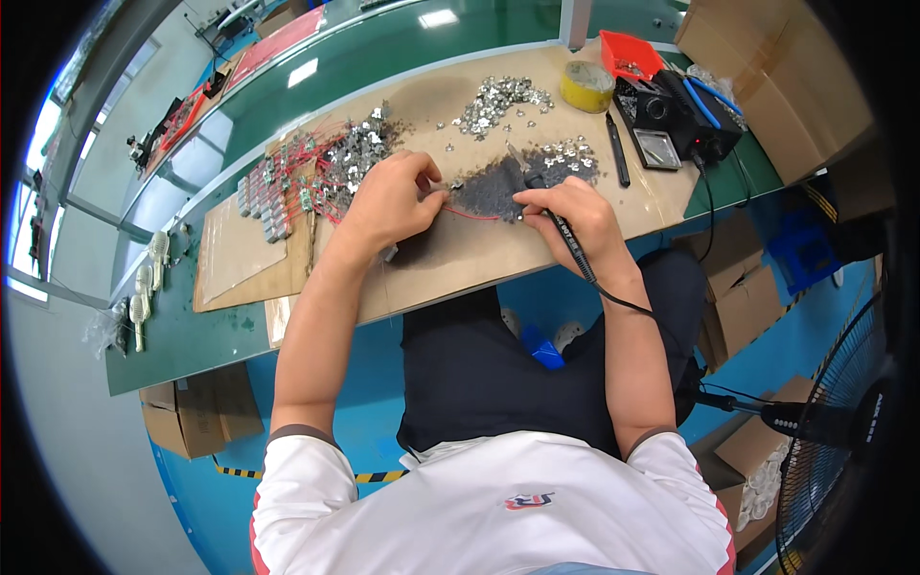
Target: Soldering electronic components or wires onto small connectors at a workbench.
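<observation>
Soldering iron (574, 249) clamped in right fingers (540, 198); long axis slanting, tip away-left. Left fingers (434, 201) at red wire (471, 215), grip unclear.

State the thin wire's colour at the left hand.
The thin wire is red, clearest in the head view.

At the left end of the bench (172, 345) lie several cream-coloured handled pieces (144, 297), a crumpled clear plastic bag (105, 329) beside them at the edge. A yellow roll of tape (586, 94) sits on the bench's far side, and a large open carton (767, 86) stands at its right end. Below the bench's left end, a cardboard box (196, 417) rests on the blue floor (369, 436); right of the bench are a blue crate (798, 251) and, nearer, a black fan (834, 422).
</observation>
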Motion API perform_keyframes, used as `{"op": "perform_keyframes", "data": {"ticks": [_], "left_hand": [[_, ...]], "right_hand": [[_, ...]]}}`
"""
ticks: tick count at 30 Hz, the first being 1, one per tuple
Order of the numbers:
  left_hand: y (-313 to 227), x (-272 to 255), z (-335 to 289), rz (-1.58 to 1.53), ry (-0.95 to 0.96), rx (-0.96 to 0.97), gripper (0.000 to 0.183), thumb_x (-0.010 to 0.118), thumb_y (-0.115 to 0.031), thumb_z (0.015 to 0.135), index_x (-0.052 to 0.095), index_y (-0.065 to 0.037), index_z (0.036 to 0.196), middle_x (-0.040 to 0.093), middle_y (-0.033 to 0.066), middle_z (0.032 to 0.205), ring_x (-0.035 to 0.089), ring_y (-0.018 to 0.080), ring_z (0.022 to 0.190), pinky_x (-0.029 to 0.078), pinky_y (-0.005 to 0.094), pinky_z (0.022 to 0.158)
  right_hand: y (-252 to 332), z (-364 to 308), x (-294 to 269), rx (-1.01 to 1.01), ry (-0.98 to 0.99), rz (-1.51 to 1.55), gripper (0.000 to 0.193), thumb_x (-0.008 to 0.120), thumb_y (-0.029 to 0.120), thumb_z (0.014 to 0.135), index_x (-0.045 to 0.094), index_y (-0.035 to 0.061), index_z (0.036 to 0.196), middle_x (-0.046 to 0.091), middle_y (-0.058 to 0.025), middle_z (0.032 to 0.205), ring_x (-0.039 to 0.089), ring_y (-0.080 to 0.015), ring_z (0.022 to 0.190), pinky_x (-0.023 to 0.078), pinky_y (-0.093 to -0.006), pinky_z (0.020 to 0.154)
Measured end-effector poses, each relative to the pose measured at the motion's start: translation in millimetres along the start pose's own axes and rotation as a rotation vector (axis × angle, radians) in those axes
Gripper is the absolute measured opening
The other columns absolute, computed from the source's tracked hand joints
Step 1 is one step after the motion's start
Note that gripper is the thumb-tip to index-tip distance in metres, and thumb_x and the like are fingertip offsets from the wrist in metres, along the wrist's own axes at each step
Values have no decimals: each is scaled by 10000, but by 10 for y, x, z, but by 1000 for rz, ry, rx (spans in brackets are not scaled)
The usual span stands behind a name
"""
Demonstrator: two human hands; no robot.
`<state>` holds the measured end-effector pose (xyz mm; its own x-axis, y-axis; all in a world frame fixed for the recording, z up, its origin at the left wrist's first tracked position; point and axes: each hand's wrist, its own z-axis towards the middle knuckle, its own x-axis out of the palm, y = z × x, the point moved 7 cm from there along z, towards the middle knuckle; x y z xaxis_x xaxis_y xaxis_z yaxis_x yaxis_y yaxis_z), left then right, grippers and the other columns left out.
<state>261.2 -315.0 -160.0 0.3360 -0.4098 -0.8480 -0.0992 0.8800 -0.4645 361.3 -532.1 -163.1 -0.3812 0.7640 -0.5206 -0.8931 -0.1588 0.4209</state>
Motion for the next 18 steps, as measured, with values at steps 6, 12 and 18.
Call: {"op": "perform_keyframes", "data": {"ticks": [6, 12, 18], "left_hand": [[-229, -381, 46, -338, -395, -17, 182, 750, -81, 922, 653, 7, 1049, 638, 10, 783, 577, 63, 686, 476, 234, 627], [-310, 3, 208, -674, -218, -5, 92, 693, -79, 976, 624, -25, 948, 636, 7, 777, 594, 64, 657, 456, 210, 575], [-244, 317, 64, -959, -116, -212, 93, 690, -48, 991, 610, 0, 992, 659, 18, 745, 624, 72, 627, 478, 234, 553]], "right_hand": [[59, -35, -48, -21, -29, -4, 348, 804, -100, 723, 768, 57, 1031, 729, -73, 823, 648, -253, 725, 543, -361, 685], [85, -119, -54, 35, -13, -10, 339, 811, -99, 742, 771, 51, 1043, 720, -77, 805, 643, -245, 706, 532, -365, 669], [-137, -197, -88, 209, -261, 134, 282, 744, -12, 937, 726, 25, 1217, 776, -79, 881, 587, -85, 614, 481, -251, 563]]}}
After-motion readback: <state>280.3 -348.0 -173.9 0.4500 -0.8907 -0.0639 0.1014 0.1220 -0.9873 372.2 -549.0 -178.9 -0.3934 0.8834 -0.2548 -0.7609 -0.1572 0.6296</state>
